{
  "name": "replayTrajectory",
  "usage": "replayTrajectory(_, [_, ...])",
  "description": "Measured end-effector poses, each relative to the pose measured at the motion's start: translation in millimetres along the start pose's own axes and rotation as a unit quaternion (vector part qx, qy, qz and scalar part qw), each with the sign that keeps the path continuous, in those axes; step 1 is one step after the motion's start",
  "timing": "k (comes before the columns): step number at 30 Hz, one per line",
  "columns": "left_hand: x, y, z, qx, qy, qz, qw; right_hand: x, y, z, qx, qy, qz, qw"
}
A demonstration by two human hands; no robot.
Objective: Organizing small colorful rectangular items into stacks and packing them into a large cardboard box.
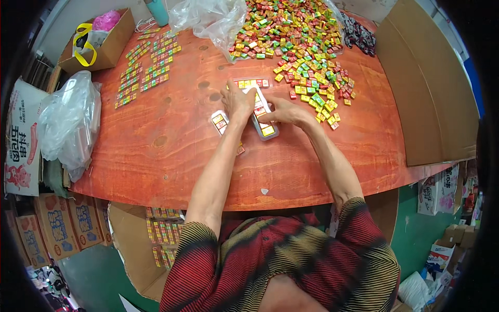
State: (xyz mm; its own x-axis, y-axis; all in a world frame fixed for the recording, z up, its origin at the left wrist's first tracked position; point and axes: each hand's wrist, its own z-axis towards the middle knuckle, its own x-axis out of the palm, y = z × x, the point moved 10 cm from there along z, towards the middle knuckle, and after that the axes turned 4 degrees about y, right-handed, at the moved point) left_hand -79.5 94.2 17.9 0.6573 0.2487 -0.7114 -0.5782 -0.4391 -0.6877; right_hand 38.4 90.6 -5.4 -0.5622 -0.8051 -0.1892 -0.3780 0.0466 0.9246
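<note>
A narrow, clear plastic tray (267, 131) lies at a slant near the middle of the table, filled with a row of small yellow and red boxes. My right hand (286, 112) grips its right side, thumb and fingers bent over the rim. My left hand (240, 103) is at its upper left, thumb against the tray and other fingers spread away to the left. Just beyond, a similar filled strip (253, 83) lies crosswise, partly behind my left hand. Another filled tray (219, 121) sits left of my left wrist; my forearm covers part of it.
A big heap of small red, yellow and green boxes (291, 28) spreads across the far right. Filled strips (156, 62) stand in rows at far left. Clear plastic bags (73, 119), an open carton (112, 41) and a tall cardboard panel (423, 88) border the table (312, 177).
</note>
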Motion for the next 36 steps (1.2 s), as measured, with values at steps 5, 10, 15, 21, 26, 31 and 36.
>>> replayTrajectory(5, [-2.4,4.7,-19.6,0.039,-0.049,-0.032,0.998,-10.3,-3.2,-18.8,0.048,-0.031,-0.028,0.998])
replayTrajectory(10, [25.2,15.8,-25.4,-0.007,0.038,-0.078,0.996,2.2,0.9,-7.5,0.05,0.02,-0.109,0.993])
replayTrajectory(15, [53.5,38.0,-16.2,-0.09,0.115,-0.359,0.922,14.3,-8.0,7.8,0.022,0.046,-0.136,0.989])
replayTrajectory(21, [45.6,37.6,-40.0,-0.154,0.148,-0.506,0.836,17.6,13.8,-7.3,-0.078,-0.046,-0.08,0.993])
replayTrajectory(26, [7.3,39.3,-53.1,-0.111,0.267,-0.567,0.771,39.3,44.4,-15.3,-0.072,-0.004,0.075,0.995])
replayTrajectory(31, [-29.1,77.0,-61.7,-0.086,0.228,-0.634,0.734,22.2,8.1,21.8,-0.038,-0.193,-0.131,0.972])
replayTrajectory(36, [-50.1,124.3,-73.0,-0.099,0.152,-0.664,0.726,79.3,40.0,9.5,-0.024,-0.249,-0.351,0.902])
